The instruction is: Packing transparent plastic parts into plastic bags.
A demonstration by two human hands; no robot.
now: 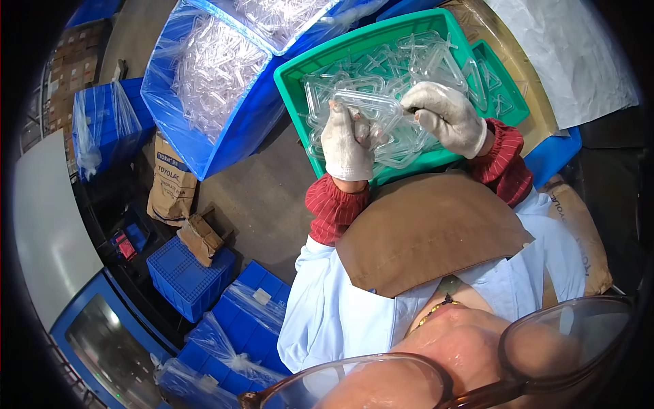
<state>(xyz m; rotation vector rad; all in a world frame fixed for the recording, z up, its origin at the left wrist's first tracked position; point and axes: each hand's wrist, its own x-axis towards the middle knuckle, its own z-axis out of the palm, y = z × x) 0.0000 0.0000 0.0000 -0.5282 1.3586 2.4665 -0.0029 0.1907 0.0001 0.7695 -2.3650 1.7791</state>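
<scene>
White gloves [347,146], red cuffs, brown apron

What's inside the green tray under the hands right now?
The green tray holds a pile of clear plastic frames. The left hand and right hand grip one frame, hiding pieces beneath; the tray bottom is covered.

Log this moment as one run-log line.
left hand: gripping clear plastic frame | right hand: gripping same frame | location: over green tray | gloves: white
</scene>
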